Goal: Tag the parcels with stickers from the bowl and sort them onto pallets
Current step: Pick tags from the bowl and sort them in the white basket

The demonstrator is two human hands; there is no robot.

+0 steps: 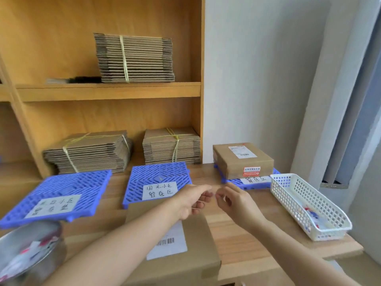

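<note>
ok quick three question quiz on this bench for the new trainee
1. How many blue pallets lie on the table?
2. True or false: the parcel with the red sticker sits on the middle pallet.
3. Where is the metal bowl? A) near left corner B) far right C) on a shelf

Key: 1. three. 2. false, it sits on the right pallet. 3. A.

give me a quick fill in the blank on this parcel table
1. The table holds ___ blue pallets.
2. The parcel with the red sticker sits on the ___ pallet.
3. The cardboard bundles are tied with ___ string.
Missing: three; rightmost; yellow.
</note>
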